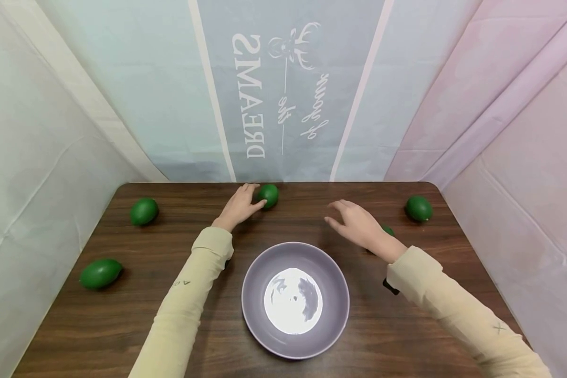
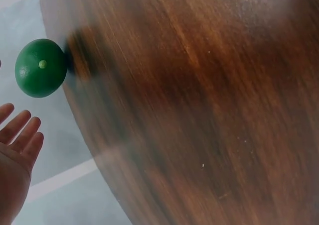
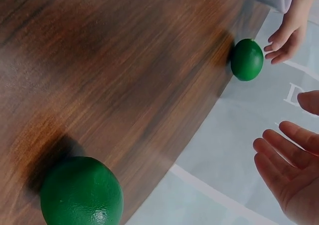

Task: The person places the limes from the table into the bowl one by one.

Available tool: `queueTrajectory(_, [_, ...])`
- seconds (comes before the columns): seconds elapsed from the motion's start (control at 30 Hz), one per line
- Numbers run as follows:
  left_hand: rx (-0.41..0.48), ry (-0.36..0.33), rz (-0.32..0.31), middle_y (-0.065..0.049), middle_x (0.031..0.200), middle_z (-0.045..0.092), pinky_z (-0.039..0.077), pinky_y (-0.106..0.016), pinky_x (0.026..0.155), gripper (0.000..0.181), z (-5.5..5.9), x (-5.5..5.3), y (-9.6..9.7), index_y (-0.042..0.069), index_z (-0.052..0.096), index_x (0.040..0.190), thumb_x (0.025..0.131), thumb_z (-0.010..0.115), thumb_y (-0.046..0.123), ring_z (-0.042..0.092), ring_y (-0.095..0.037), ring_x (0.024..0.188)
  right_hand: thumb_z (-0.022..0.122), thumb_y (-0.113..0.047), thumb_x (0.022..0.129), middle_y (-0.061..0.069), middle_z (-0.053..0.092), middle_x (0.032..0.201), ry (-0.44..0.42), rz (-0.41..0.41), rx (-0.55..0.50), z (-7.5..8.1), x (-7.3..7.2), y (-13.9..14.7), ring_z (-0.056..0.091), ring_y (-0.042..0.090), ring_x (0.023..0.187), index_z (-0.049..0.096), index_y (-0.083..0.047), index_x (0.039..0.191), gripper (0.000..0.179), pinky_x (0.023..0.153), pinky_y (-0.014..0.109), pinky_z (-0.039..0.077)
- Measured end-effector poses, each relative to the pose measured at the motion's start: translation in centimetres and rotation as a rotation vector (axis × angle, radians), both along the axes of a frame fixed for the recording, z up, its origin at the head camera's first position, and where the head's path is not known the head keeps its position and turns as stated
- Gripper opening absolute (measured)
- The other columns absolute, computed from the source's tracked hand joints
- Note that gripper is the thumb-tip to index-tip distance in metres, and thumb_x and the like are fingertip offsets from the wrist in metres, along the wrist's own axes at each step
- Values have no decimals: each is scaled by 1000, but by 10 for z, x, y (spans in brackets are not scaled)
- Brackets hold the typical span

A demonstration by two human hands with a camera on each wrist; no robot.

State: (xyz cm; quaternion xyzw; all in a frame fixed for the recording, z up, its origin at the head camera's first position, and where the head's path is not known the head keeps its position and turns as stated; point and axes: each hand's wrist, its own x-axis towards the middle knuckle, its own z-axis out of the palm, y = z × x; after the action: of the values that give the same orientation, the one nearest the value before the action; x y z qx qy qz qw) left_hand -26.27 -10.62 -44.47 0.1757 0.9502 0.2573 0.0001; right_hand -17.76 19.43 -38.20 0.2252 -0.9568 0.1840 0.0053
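Observation:
At the back middle of the table, my left hand (image 1: 238, 207) reaches beside a green lime (image 1: 269, 196), thumb and fingers spread around its left side. In the left wrist view a gap shows between the fingers of that hand (image 2: 15, 170) and the lime (image 2: 41, 68). My right hand (image 1: 356, 226) hovers right of centre with loosely bent fingers and nothing in it. Under its wrist a second lime (image 1: 388, 230) is mostly hidden in the head view; the right wrist view shows a lime (image 3: 82, 191) on the table, apart from the fingers.
A shallow purple bowl (image 1: 252, 294) stands at the front middle, between the forearms, with glare on its bottom. Two limes lie at the left, one farther back (image 1: 144, 211) and one nearer (image 1: 101, 273). Another lime (image 1: 418, 208) sits at the back right. Cloth curtains surround the table.

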Motion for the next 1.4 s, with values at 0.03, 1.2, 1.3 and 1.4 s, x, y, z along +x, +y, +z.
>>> queueTrajectory(0.03, [-3, 2, -3, -18, 131, 43, 33, -42, 102, 59, 0, 0, 0, -1, 40, 132, 89, 56, 36, 38, -31, 123, 54, -33, 91, 16, 57, 116, 6, 1, -4, 0, 1, 0, 56, 29, 103, 56, -2, 118, 41, 82, 45, 47])
queueTrajectory(1.2, [-37, 22, -114, -15, 135, 38, 33, -40, 102, 66, -7, -14, 15, 2, 37, 136, 85, 63, 35, 35, -28, 125, 60, -21, 88, 8, 62, 105, 77, 80, -235, -19, 48, -6, 60, 24, 98, 61, -4, 110, 28, 79, 39, 50])
queueTrajectory(1.3, [-40, 33, -123, -14, 135, 38, 32, -39, 103, 65, -9, -16, 16, 2, 38, 136, 85, 63, 35, 35, -28, 126, 61, -19, 88, 9, 63, 105, 71, 76, -266, -21, 51, -7, 61, 25, 96, 61, -3, 110, 27, 79, 39, 50])
queueTrajectory(1.4, [-45, 34, -130, -14, 136, 38, 32, -39, 103, 65, -10, -18, 16, 3, 38, 136, 85, 62, 35, 34, -28, 126, 61, -20, 88, 7, 63, 105, 54, 54, -287, -24, 54, -9, 61, 22, 96, 61, -4, 111, 28, 79, 37, 50])
